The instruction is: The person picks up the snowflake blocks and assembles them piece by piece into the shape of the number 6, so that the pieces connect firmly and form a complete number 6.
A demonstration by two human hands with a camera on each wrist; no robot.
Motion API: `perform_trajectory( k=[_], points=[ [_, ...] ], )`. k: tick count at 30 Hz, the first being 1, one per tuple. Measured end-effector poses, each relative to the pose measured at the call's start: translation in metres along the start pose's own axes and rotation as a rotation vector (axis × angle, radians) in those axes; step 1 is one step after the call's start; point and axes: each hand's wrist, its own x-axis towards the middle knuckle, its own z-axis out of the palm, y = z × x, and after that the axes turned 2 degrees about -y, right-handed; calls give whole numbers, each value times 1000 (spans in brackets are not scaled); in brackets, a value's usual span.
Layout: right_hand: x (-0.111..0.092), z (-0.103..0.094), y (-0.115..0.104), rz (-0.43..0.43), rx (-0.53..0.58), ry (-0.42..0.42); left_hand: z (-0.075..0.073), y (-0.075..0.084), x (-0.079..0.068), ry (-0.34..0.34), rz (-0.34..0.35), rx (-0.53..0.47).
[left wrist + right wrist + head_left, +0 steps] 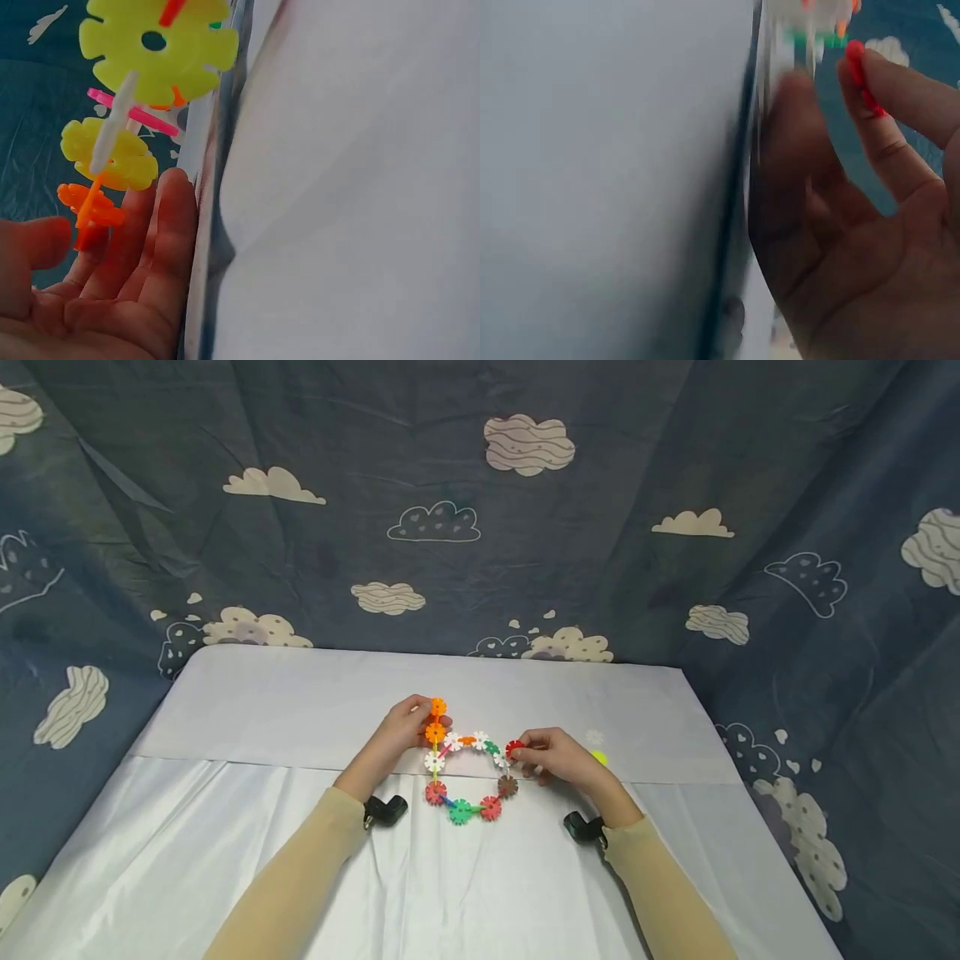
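A ring of linked notched plastic discs [460, 812] in several colours sits above the white tabletop, between the hands. My left hand [405, 727] holds it at its upper left, where orange discs [435, 732] stick up past the ring. In the left wrist view, an orange disc [90, 206] lies between thumb and fingers, with yellow discs [157, 49] beyond. My right hand [555, 754] pinches a separate-looking red disc [864, 79] between thumb and index finger. It is close to the ring's right side; whether they touch I cannot tell.
Just behind the right hand lie a yellow disc [599, 757] and a pale, whitish disc [595, 737]. White cloth [480, 893] covers the table. A dark curtain with cloud prints [435, 568] hangs behind it and at the sides.
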Motion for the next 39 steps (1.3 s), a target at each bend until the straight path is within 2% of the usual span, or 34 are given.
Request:
perform_trajectory(
  k=[4,8,11,14,18,25,30,39],
  points=[
    [25,-10,-7,-37,-117,100,1,0,6,30,-18,18],
    [57,-11,-20,-99,-129,65,4,-2,10,61,-44,12],
    [77,-4,-30,-137,-89,26,7,-4,12,68,-55,2],
    [90,3,-34,-169,-61,47,10,-5,13,66,-50,-2],
    [99,9,-36,-187,-54,87,11,-5,13,70,-41,6],
    [107,14,-43,-194,-65,25,6,-6,14,114,-72,54],
    [109,17,-48,-235,-120,7,6,-7,14,116,-90,58],
    [108,20,-51,-300,-242,47,4,-6,14,105,-92,40]
  ],
)
